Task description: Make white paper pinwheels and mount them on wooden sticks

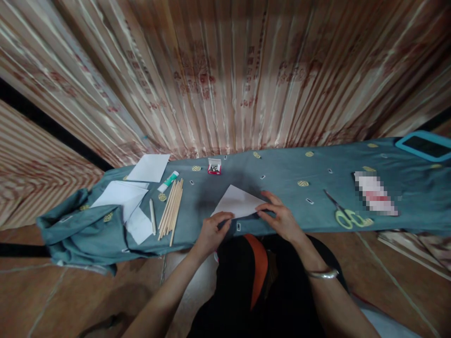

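The left hand (211, 232) has its fingertips at the near-left edge, the right hand (281, 219) has fingers a bit spread at the right corner (can't tell if either's really pinching). The folded white paper (237, 200) lies between them, long axis roughly left-right, neither hand clearly nearer.

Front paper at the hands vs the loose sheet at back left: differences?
Shape: the front paper has a triangular outline; the back-left sheet is four-sided.
Contact: the left hand and right hand touch the front paper; neither touches the back-left sheet.
Shared: both look plain and whitish.
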A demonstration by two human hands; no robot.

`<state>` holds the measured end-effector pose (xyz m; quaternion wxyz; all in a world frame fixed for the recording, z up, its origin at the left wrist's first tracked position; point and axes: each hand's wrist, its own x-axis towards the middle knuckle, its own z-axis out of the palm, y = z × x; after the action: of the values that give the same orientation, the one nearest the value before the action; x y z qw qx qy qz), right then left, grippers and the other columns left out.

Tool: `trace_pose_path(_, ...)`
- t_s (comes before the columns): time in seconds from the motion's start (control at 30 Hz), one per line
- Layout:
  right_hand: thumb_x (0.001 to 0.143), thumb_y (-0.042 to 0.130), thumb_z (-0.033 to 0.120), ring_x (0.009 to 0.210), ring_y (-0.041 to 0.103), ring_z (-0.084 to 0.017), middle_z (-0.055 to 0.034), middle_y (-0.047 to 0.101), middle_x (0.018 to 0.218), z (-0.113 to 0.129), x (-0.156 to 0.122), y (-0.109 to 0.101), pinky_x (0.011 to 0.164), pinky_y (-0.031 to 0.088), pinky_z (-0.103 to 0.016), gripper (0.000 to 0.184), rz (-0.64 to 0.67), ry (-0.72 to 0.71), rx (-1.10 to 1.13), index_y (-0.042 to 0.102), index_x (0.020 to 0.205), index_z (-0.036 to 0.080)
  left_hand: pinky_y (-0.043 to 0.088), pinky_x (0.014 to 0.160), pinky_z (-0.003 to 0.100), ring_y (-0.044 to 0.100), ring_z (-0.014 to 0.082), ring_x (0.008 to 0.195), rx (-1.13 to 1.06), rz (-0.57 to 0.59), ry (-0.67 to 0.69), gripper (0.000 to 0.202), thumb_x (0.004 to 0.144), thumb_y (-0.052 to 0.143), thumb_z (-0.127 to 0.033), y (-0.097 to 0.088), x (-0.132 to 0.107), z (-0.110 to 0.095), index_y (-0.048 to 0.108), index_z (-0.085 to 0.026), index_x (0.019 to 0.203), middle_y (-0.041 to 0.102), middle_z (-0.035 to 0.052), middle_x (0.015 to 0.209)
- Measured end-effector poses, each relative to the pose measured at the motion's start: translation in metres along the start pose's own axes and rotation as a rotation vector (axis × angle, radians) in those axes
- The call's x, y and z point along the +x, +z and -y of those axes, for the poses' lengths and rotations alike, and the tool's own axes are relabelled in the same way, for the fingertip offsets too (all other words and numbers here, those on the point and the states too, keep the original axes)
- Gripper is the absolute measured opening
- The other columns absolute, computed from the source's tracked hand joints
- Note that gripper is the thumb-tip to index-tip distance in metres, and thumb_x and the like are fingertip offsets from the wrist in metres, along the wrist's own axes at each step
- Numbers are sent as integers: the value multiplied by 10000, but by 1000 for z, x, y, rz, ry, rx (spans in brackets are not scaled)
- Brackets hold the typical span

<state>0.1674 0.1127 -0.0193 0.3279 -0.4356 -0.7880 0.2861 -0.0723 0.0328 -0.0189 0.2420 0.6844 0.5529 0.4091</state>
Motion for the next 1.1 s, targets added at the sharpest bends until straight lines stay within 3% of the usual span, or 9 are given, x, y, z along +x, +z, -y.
trace_pose_path(0.13, 837, 591, 355, 1273, 525, -258, -99, 634, 1283, 2, 16, 13, 1084, 388, -436, 187, -78, 70, 69, 733, 841, 234, 543, 952, 380, 682, 213, 1060, 63, -77, -82, 342, 899, 532, -250, -3, -3, -1, 616, -189, 1224, 715, 89, 1162)
trace_pose_path(0.27, 799, 609, 342, 1171, 601, -265, -110, 665, 1231, -3, 35, 28, 1043, 423, -428, 178, -118, 179, 50, 732, 816, 215, 373, 1122, 490, 384, 244, 1402, 284, -133, 107, 527, 928, 467, -190, 0, -7, -8, 368, -183, 1446, 449, 153, 1485)
trace_pose_path(0.37, 789, 614, 319, 1150, 610, -264, -100, 675, 1209, -5, 44, 37, 1025, 436, -421, 161, -147, 221, 11, 738, 813, 219, 275, 1160, 547, 231, 245, 1469, 456, -12, 235, 532, 934, 403, -120, 6, -9, -13, 328, -171, 1458, 392, 160, 1521)
trace_pose_path(0.47, 791, 615, 305, 1171, 595, -275, -112, 657, 1233, -4, 47, 43, 1025, 431, -428, 160, -151, 250, -57, 745, 822, 216, 264, 1156, 568, 225, 260, 1470, 565, 112, 240, 525, 937, 423, -154, 13, -10, -14, 327, -136, 1452, 406, 178, 1509)
trace_pose_path(0.6, 794, 607, 271, 1229, 549, -289, -145, 622, 1268, 0, 49, 49, 1050, 406, -433, 161, -176, 232, -152, 745, 823, 193, 257, 1156, 576, 232, 290, 1465, 646, 191, 210, 555, 942, 487, -305, 19, -10, -10, 344, -104, 1440, 388, 184, 1519)
trace_pose_path(0.77, 806, 597, 279, 1257, 518, -296, -138, 597, 1295, 3, 49, 55, 1057, 399, -444, 164, -214, 245, -205, 731, 828, 187, 247, 1162, 570, 221, 313, 1465, 689, 211, 185, 623, 922, 523, -413, 20, -10, -8, 363, -105, 1438, 392, 175, 1518)
trace_pose_path(1.1, 820, 564, 291, 1280, 471, -315, -146, 569, 1315, 7, 47, 62, 1049, 380, -504, 178, -254, 259, -201, 707, 821, 185, 251, 1148, 584, 254, 345, 1449, 709, 181, 161, 628, 912, 526, -454, 23, -9, -7, 390, -125, 1429, 421, 169, 1502)
